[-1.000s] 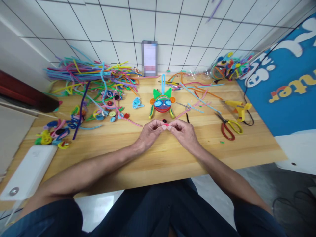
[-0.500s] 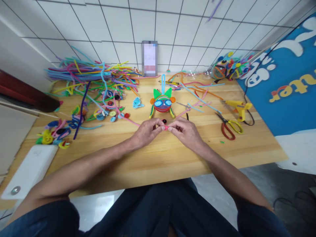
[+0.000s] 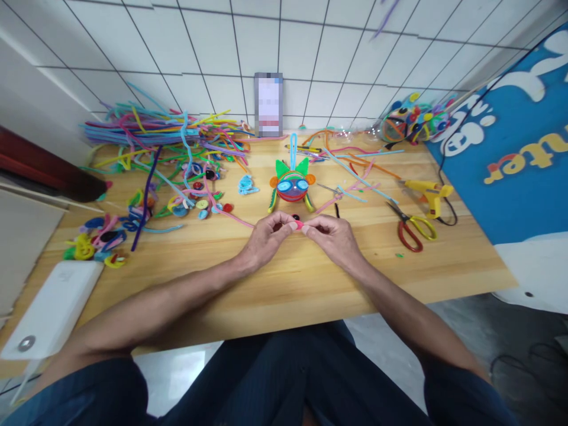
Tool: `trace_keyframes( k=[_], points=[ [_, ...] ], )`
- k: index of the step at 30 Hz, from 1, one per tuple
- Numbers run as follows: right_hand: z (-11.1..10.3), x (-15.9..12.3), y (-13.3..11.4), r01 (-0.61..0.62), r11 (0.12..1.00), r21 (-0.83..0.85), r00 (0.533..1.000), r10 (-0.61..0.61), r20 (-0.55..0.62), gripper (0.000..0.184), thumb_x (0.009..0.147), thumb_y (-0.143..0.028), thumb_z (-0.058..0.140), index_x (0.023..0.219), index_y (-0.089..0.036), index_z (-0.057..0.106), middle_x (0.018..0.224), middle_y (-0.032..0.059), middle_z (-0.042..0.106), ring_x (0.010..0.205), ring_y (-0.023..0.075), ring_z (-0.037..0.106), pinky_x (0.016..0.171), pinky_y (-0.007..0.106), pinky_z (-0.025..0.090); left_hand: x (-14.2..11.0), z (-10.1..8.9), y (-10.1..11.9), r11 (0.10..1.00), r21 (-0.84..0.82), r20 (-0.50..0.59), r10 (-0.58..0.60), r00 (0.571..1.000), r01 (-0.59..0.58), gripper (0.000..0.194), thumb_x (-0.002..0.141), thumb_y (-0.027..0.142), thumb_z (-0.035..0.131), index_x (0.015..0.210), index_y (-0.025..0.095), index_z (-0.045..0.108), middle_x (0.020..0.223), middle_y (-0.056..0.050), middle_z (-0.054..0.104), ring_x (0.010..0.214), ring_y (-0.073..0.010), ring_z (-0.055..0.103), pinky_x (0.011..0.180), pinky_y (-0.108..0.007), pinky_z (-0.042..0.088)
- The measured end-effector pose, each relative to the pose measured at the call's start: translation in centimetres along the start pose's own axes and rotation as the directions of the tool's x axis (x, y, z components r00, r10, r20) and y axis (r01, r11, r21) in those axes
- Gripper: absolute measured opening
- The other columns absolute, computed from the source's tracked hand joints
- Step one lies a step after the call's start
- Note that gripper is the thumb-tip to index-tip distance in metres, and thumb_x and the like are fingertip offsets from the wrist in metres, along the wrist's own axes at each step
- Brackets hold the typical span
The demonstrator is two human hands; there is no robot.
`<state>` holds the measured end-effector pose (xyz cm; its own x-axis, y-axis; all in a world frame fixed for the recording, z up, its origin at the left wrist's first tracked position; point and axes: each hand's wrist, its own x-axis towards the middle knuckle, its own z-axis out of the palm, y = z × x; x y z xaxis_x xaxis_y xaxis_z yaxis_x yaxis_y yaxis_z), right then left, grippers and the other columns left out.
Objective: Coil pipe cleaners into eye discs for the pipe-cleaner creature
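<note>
Between the fingertips of both hands is a small red-pink piece (image 3: 299,225), likely bent pipe cleaner, mostly covered by the fingers. My left hand (image 3: 268,238) pinches its left end and my right hand (image 3: 331,238) its right end, just above the tabletop. Right behind the fingertips lies a small black round piece (image 3: 296,217), partly hidden. Farther back sits a colourful pipe-cleaner figure (image 3: 293,188) with green pointed ears, orange side coils, blue eyes, a red lower edge and a light blue loop on top.
Pipe cleaners (image 3: 146,131) are heaped at the back left, with coiled pieces (image 3: 106,236) nearer. Scissors (image 3: 410,229) and a yellow glue gun (image 3: 429,194) lie right. A phone (image 3: 268,105) leans on the tiled wall. A white power bank (image 3: 55,305) is at the table's left edge.
Both hands stay at nearly the same place, with small finger shifts. The red-pink piece has turned slightly between the fingertips and shows a little wider now.
</note>
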<state>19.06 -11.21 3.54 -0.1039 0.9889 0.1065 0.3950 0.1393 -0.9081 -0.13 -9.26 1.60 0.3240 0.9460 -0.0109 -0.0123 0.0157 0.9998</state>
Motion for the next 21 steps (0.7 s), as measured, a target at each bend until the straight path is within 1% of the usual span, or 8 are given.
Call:
trace_keyframes(
  k=[3,7,10,12,14,16,19,21],
  points=[
    [0.6,-0.1,0.4,-0.056,0.994,0.093,0.998,0.060,-0.033,0.017,0.083,-0.035,0.071,0.081,-0.020,0.078,0.072,0.0007,0.072,0.064,0.0146,0.059,0.062,0.028,0.046,-0.2,0.5,-0.2,0.998,-0.060,-0.059,-0.015,0.998,0.011,0.031,0.085,0.048,0.074,0.087,0.017,0.068,0.083,0.000,0.068,0.077,-0.0137,0.057,0.077,-0.027,0.047],
    [1.2,-0.3,0.6,-0.074,0.987,0.139,0.995,0.083,-0.057,0.018,0.083,-0.037,0.071,0.082,-0.020,0.078,0.068,-0.0008,0.067,0.061,0.0133,0.054,0.059,0.027,0.042,-0.5,1.0,-0.4,0.998,-0.069,-0.105,-0.014,0.994,0.007,0.032,0.085,0.049,0.074,0.087,0.017,0.068,0.083,-0.001,0.069,0.077,-0.0138,0.058,0.077,-0.028,0.048],
    [1.2,-0.4,0.6,-0.076,0.989,0.130,0.994,0.085,-0.063,0.020,0.085,-0.038,0.069,0.079,-0.020,0.075,0.063,-0.0025,0.061,0.056,0.0117,0.048,0.054,0.026,0.038,-0.7,1.1,-0.7,0.998,-0.055,-0.096,-0.023,0.995,0.018,0.034,0.085,0.052,0.073,0.088,0.018,0.068,0.084,-0.002,0.069,0.077,-0.0146,0.058,0.075,-0.028,0.048],
    [1.0,-0.4,0.6,-0.065,0.993,0.097,0.996,0.070,-0.056,0.019,0.086,-0.036,0.067,0.078,-0.019,0.072,0.062,-0.0030,0.058,0.056,0.0115,0.047,0.054,0.026,0.037,-0.7,0.9,-0.8,0.999,-0.043,-0.057,-0.018,0.998,0.016,0.035,0.086,0.052,0.072,0.089,0.017,0.068,0.085,-0.002,0.069,0.077,-0.0147,0.058,0.074,-0.028,0.047],
    [0.9,-0.5,0.5,-0.017,1.000,0.023,0.998,0.018,-0.053,0.017,0.086,-0.031,0.065,0.076,-0.019,0.070,0.062,-0.0028,0.056,0.057,0.0118,0.047,0.055,0.026,0.037,-0.5,0.5,-0.7,1.000,0.006,0.004,0.005,1.000,-0.005,0.033,0.088,0.049,0.071,0.094,0.017,0.069,0.088,-0.003,0.070,0.076,-0.0141,0.057,0.073,-0.027,0.046],
    [0.7,-0.5,0.4,0.067,0.994,-0.084,0.997,-0.071,-0.042,0.014,0.086,-0.025,0.064,0.073,-0.020,0.067,0.064,-0.0022,0.057,0.059,0.0121,0.049,0.057,0.026,0.037,-0.2,-0.1,-0.4,0.992,0.112,0.072,0.046,0.996,-0.053,0.027,0.089,0.043,0.070,0.096,0.017,0.070,0.087,-0.002,0.069,0.072,-0.0129,0.055,0.068,-0.026,0.044],
    [0.4,-0.4,0.1,0.200,0.954,-0.223,0.979,-0.201,0.018,0.016,0.086,-0.017,0.063,0.070,-0.020,0.064,0.067,-0.0014,0.060,0.062,0.0122,0.052,0.061,0.027,0.039,0.2,-0.8,0.4,0.946,0.281,0.156,0.123,0.980,-0.163,0.018,0.091,0.035,0.067,0.090,0.017,0.071,0.080,-0.001,0.068,0.068,-0.0123,0.053,0.064,-0.025,0.040],
    [0.0,-0.2,-0.3,0.241,0.935,-0.259,0.970,-0.231,0.072,0.016,0.089,-0.018,0.063,0.073,-0.020,0.067,0.069,-0.0011,0.062,0.063,0.0122,0.053,0.063,0.027,0.039,0.3,-1.1,0.7,0.927,0.320,0.173,0.145,0.974,-0.195,0.016,0.092,0.032,0.066,0.086,0.017,0.070,0.078,-0.001,0.068,0.070,-0.0129,0.054,0.065,-0.025,0.041]
  ],
)
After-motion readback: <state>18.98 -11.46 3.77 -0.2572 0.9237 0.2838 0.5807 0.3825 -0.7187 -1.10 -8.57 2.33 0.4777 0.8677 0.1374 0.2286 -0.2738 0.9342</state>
